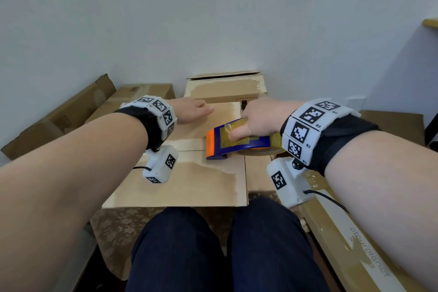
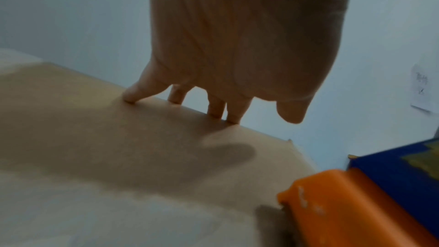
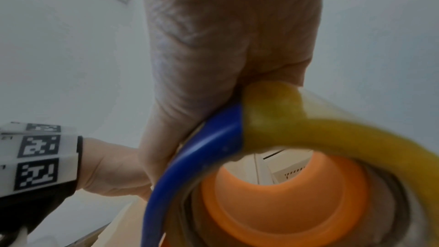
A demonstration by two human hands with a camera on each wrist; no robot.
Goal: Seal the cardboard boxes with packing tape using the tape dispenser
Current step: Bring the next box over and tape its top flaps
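A closed cardboard box (image 1: 189,180) lies in front of my knees, its two top flaps meeting at a seam. My left hand (image 1: 193,110) lies flat on the far flap, straight fingertips (image 2: 129,95) pressing near the far edge of the box (image 2: 118,147). My right hand (image 1: 258,118) grips the blue and orange tape dispenser (image 1: 227,142), thumb on top. Its orange front end (image 2: 344,209) touches the box at the seam's right end. In the right wrist view the palm (image 3: 225,44) wraps the blue frame (image 3: 202,147) above the orange core.
More cardboard boxes crowd around: one behind (image 1: 225,87), two at the left (image 1: 59,116), a long taped one at the right (image 1: 350,232). A white wall stands close behind. My knees (image 1: 213,244) are just below the box's near edge.
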